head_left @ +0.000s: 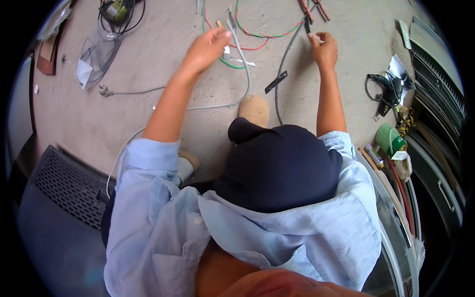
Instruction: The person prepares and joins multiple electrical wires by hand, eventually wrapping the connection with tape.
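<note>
My left hand [210, 48] is over the floor at the upper middle, its fingers closed together beside a grey cable [241, 52]. A small brass-coloured tip [219, 24] sticks out just beyond these fingers; what they hold, if anything, is hidden. At the upper right my right hand [324, 50] pinches a thin black piece [308, 25] between thumb and index finger. A dark grey cable [278, 84] runs up from beneath me towards it. Red and green wires [267, 36] curve across the floor between my hands. Red handles [322, 11] of a tool lie beyond the right hand.
A short black strip [276, 82] lies near my shoe [255, 110]. Left are a grey plug [104, 90] and a green tool [116, 11] with a coiled black cord. A black heat gun [392, 90], a green can [390, 139] and dark slatted panels [435, 69] line the right.
</note>
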Tool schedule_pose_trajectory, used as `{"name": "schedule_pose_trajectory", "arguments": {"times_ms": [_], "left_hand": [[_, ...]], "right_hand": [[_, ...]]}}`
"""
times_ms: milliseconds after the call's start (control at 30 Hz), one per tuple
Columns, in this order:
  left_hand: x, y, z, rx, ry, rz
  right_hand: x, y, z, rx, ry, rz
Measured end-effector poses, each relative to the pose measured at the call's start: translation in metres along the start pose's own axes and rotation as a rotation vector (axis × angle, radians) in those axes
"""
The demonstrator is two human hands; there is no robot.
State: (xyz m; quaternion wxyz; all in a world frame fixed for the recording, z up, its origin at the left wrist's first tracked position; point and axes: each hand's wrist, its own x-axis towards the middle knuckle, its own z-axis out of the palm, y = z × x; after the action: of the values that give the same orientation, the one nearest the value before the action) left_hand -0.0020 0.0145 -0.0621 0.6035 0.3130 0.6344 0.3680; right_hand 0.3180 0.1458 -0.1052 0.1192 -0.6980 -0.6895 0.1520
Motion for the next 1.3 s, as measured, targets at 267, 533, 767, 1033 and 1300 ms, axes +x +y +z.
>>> {"name": "schedule_pose_trajectory", "arguments": {"times_ms": [267, 533, 767, 1033, 1300], "left_hand": [[-0.027, 0.001, -0.093, 0.628, -0.174, -0.051], [-0.062, -0.007, -0.07, 0.677, -0.186, -0.131], [-0.115, 0.139, -0.15, 0.148, -0.026, -0.032], [-0.148, 0.221, -0.18, -0.17, 0.287, 0.175], [-0.127, 0.228, -0.159, -0.419, 0.199, 0.471]], "right_hand": [[-0.014, -0.003, 0.012, -0.096, 0.015, -0.051], [-0.029, -0.082, -0.028, 0.82, -0.168, -0.002], [-0.034, -0.193, -0.041, 1.2, -0.318, -0.296], [-0.033, -0.38, -0.152, 1.091, -0.74, -0.436], [-0.053, -0.448, -0.182, 1.101, -0.616, -0.315]]}}
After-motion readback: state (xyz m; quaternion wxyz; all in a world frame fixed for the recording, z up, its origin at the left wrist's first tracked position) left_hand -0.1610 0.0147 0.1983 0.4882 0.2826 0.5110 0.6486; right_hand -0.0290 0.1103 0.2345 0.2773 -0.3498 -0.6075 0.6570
